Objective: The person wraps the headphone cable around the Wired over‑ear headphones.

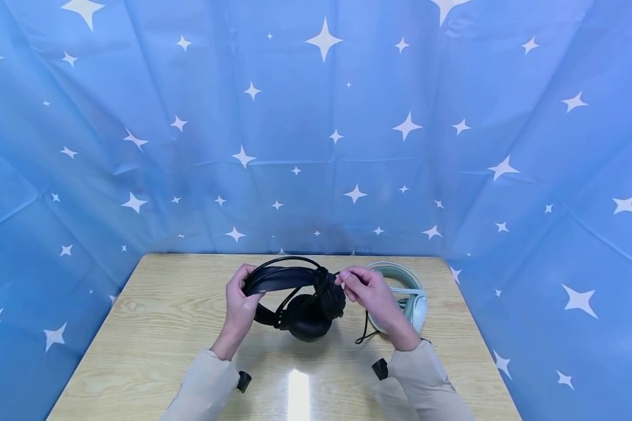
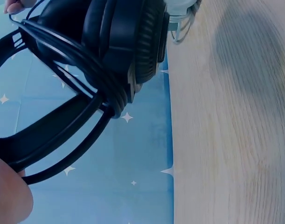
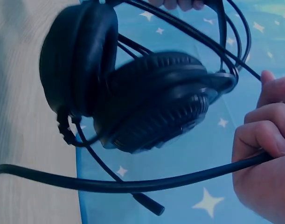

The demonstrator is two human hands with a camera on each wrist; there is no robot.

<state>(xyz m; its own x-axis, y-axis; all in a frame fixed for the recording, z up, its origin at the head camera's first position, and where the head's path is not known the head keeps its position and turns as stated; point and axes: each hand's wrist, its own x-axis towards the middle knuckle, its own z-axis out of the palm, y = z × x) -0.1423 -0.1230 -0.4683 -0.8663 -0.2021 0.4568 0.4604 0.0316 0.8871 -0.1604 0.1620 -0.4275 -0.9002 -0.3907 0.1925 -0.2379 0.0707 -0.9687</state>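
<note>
A black over-ear headset point(image 1: 308, 318) is held up above the wooden table. My left hand point(image 1: 239, 307) grips its headband point(image 1: 281, 279), thumb in front. Strands of black cable point(image 2: 77, 53) are looped around the band beside one earcup. On the other side, my right hand point(image 1: 371, 292) pinches one strand at its fingertips, and its curled fingers hold a thicker-looking length of cable point(image 3: 179, 185), as the right wrist view shows. A thin microphone boom point(image 3: 149, 204) hangs below the earcups. Fingers of my left hand show only partly in the left wrist view.
Pale green and white headphones point(image 1: 417, 313) lie on the table point(image 1: 163, 327) at the right, partly behind my right hand. A dark loop of cable point(image 1: 363, 339) hangs near them. Blue star-printed curtains point(image 1: 295, 117) enclose the table at the back and sides.
</note>
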